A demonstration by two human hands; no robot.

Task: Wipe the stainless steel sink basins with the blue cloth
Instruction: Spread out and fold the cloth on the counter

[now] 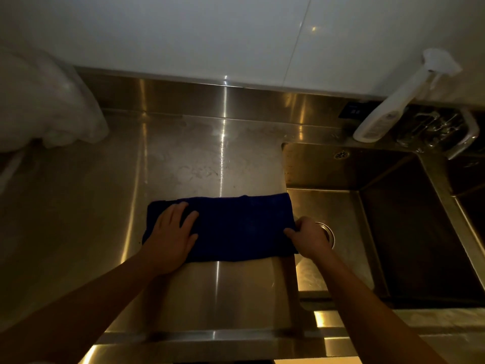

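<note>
A dark blue cloth [236, 227] lies folded in a long strip on the stainless steel drainboard, its right end reaching the edge of the sink basin [341, 258]. My left hand [172, 237] presses flat on the cloth's left end, fingers spread. My right hand [311, 236] grips the cloth's right end at the basin's left rim, fingers curled round the fabric. A round drain [329, 232] shows in the shallow basin just behind my right hand. A deeper, darker basin [420, 232] lies to the right.
A white spray bottle [393, 106] leans at the back right beside a metal faucet [446, 132]. A crumpled clear plastic bag [47, 106] sits at the back left. A white tiled wall [210, 35] rises behind the steel backsplash.
</note>
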